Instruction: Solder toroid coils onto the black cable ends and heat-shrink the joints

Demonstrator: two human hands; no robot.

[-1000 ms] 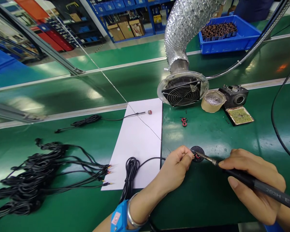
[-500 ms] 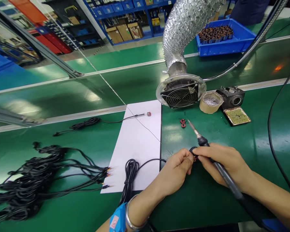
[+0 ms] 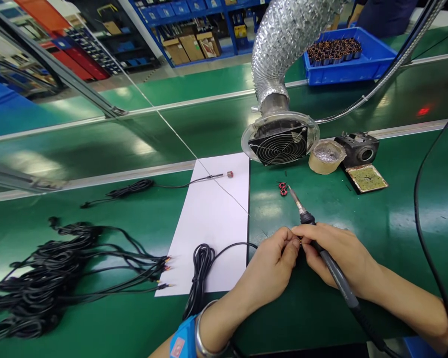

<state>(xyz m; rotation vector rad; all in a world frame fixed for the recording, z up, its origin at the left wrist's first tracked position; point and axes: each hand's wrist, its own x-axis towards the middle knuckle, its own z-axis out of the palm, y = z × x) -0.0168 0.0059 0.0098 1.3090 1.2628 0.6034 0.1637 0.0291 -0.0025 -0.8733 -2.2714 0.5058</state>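
My right hand (image 3: 345, 256) is closed round a soldering iron (image 3: 338, 273), its bare tip pointing up and away toward small red-and-black coil parts (image 3: 282, 188) on the bench. That hand's thumb and forefinger also meet my left fingertips. My left hand (image 3: 271, 266) pinches the end of a black cable (image 3: 239, 244), whose coil lies on the white sheet (image 3: 216, 219). Between the fingertips shows a sliver of a small copper-coloured part (image 3: 300, 240), mostly hidden. A thin strand of wire runs across the sheet toward my left hand.
A fume extractor (image 3: 280, 144) hangs above the bench. Behind the iron stand a tape roll (image 3: 323, 161), a dark metal holder (image 3: 360, 149) and a sponge tray (image 3: 368, 178). Bundled black cables (image 3: 48, 273) lie left. A blue bin (image 3: 347, 74) of coils sits farther back.
My right hand has shifted slightly left against my left fingertips, and the iron moved with it. The dark round piece seen between the hands is now mostly covered by fingers.
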